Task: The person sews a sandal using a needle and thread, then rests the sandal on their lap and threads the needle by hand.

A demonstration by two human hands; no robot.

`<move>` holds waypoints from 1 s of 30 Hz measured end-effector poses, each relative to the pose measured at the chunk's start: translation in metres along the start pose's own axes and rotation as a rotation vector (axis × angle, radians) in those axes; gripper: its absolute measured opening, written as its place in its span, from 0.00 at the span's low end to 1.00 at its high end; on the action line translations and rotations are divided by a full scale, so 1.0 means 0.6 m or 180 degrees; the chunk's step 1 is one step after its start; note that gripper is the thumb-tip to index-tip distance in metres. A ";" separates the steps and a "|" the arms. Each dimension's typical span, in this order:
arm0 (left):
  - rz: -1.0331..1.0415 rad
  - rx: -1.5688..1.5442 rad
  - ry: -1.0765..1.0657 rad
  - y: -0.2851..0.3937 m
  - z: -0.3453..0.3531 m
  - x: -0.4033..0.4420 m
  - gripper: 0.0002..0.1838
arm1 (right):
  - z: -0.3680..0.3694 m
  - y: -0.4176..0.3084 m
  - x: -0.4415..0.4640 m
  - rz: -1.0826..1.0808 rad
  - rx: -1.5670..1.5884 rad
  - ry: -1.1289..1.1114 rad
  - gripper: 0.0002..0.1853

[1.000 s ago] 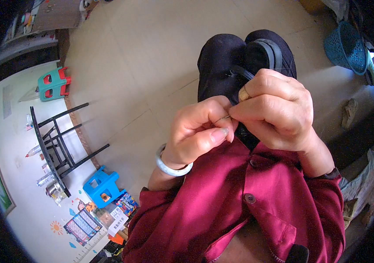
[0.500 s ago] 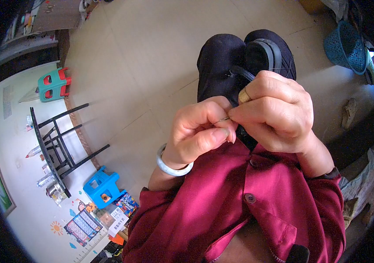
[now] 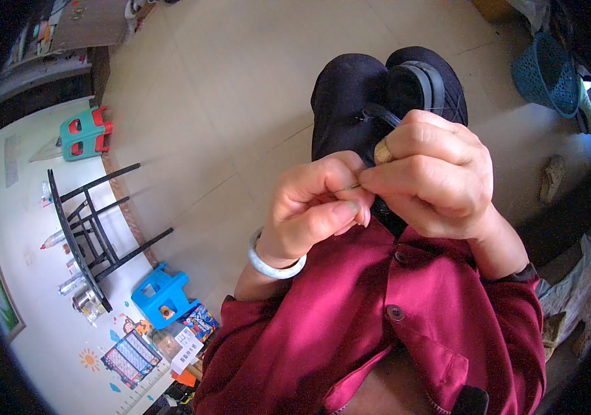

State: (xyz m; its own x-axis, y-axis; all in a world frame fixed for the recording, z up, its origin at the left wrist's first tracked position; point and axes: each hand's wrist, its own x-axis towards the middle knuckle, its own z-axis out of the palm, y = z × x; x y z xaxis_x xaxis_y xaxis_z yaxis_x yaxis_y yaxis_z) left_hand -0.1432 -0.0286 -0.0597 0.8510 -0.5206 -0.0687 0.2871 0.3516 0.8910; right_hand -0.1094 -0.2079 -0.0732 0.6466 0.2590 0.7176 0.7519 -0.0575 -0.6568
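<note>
My left hand (image 3: 320, 207), with a pale bangle (image 3: 273, 261) at its wrist, is closed on a thin needle-like piece (image 3: 348, 187) between thumb and forefinger. The fingertips of my right hand (image 3: 434, 173) pinch the other end of that piece, so the two hands meet. A tan thimble-like band (image 3: 383, 151) sits on a right finger. Just beyond the hands, a dark round-edged object with a strap (image 3: 416, 86) rests on my black-trousered knees (image 3: 347, 97). A fine thread shows faintly above my right hand.
Tiled floor (image 3: 226, 90) extends ahead. At the left stand a black table (image 3: 81, 238) with bottles, a blue stool (image 3: 162, 295) and a green and red stool (image 3: 84, 133). A blue basket (image 3: 548, 75) is at the upper right, near pale cloth (image 3: 579, 277).
My right hand has shifted very slightly to the left. My left hand keeps its place and both grips look the same.
</note>
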 end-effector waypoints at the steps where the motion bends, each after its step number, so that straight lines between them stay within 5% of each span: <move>1: 0.0039 -0.0018 -0.0048 0.000 -0.001 0.000 0.07 | 0.000 0.000 0.000 -0.0010 0.0001 -0.0020 0.11; 10: -0.0814 -0.0655 -0.0007 0.018 -0.003 0.001 0.28 | 0.001 0.015 -0.009 -0.0181 0.0232 -0.0194 0.10; 30: -0.1305 -0.0398 -0.0300 0.017 -0.020 0.003 0.18 | -0.002 0.023 -0.020 -0.0078 0.0757 -0.0667 0.06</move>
State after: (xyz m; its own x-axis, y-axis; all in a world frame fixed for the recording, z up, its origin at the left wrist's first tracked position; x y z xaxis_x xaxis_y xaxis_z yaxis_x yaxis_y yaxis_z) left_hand -0.1335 -0.0166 -0.0560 0.6135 -0.7033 -0.3590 0.6487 0.1896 0.7371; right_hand -0.1065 -0.2130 -0.0905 0.5695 0.4519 0.6867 0.6997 0.1719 -0.6934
